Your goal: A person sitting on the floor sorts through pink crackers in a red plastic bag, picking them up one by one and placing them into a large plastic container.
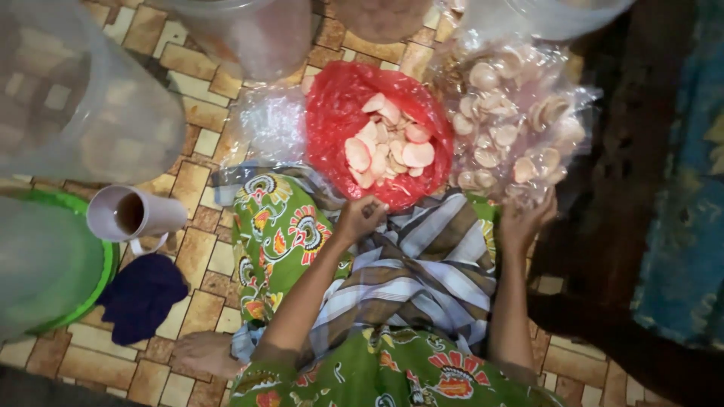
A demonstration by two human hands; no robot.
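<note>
I sit on a tiled floor with a striped cloth (422, 264) over my lap. My left hand (360, 217) is closed at the near rim of a red plastic bag (339, 120) that holds several pale pink round crackers (388, 143). My right hand (524, 218) grips the bottom of a clear plastic bag (513, 113) filled with similar pale round crackers. The two bags lie side by side in front of my knees.
A white cup lies on its side (132, 213) to the left, next to a dark blue cloth (142, 295) and a green-rimmed basin (53, 264). Large clear plastic containers (83, 98) stand at the top left. An empty clear bag (268, 124) lies beside the red one. Dark and blue fabric (679, 226) hangs on the right.
</note>
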